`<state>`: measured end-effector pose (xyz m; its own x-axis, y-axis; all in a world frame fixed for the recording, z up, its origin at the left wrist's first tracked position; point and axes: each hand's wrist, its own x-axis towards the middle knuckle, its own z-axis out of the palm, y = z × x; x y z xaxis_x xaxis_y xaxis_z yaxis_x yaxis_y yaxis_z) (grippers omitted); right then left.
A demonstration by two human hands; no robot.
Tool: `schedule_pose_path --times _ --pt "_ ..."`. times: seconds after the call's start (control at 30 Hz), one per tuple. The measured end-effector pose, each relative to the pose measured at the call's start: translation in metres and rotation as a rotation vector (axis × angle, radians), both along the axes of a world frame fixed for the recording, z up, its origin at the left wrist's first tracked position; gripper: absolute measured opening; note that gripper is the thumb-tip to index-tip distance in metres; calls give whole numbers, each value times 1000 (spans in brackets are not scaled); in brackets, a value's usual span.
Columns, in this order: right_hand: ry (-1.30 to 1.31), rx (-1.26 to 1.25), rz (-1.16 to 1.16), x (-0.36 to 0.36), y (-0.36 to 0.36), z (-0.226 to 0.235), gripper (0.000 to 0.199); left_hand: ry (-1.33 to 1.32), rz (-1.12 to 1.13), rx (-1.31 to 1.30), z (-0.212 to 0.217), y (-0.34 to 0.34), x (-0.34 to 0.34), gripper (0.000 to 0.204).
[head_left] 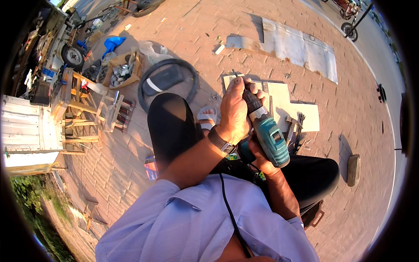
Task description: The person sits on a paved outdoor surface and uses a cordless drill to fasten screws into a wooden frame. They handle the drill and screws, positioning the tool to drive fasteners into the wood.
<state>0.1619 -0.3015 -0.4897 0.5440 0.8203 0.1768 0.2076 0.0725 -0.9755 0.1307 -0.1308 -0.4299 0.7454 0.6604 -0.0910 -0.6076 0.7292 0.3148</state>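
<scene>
A teal and black power drill (271,139) is held over my lap, its front end pointing up and away from me. My left hand (235,107), with a watch at the wrist, is closed around the dark chuck (252,101). A thin drill bit (235,73) shows just past the fingertips. Lower down, my right hand (260,158) grips the drill by its handle, most of which the tool's body and my hand hide. Beyond the drill, flat cream-coloured boards (279,97) lie on the paving, with metal hand tools (294,126) beside and partly on them.
A black hose ring (195,78) surrounds a dark pad (168,79) at left. Past it are a cardboard box of metal parts (122,72) and a wooden stand (80,109). Sheet metal (301,46) lies far right; a stone block (353,170) sits right of my knee.
</scene>
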Motion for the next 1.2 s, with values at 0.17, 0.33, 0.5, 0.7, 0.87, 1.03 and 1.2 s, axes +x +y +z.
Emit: schedule_pose_path --times 0.17,0.33,0.5,0.7,0.87,1.03,1.2 --pt "-33 -36 12 2 -1 -1 24 6 -12 -11 2 -1 -2 26" --pt "-163 -12 -42 -1 2 2 20 -8 -15 -14 0 -1 -3 26" --pt "-142 0 -81 -3 3 0 20 -18 -3 -7 0 -1 -2 27" --pt "-180 -12 -48 -3 2 -4 20 15 3 -29 0 1 -2 26" --pt "-291 -36 -22 0 2 -5 21 40 -8 -23 -1 1 -2 27" --pt "-457 -16 -10 3 10 11 17 97 -42 -4 -12 7 -2 30" --pt "-458 43 -17 6 12 -24 24 206 -96 59 -36 16 2 22"
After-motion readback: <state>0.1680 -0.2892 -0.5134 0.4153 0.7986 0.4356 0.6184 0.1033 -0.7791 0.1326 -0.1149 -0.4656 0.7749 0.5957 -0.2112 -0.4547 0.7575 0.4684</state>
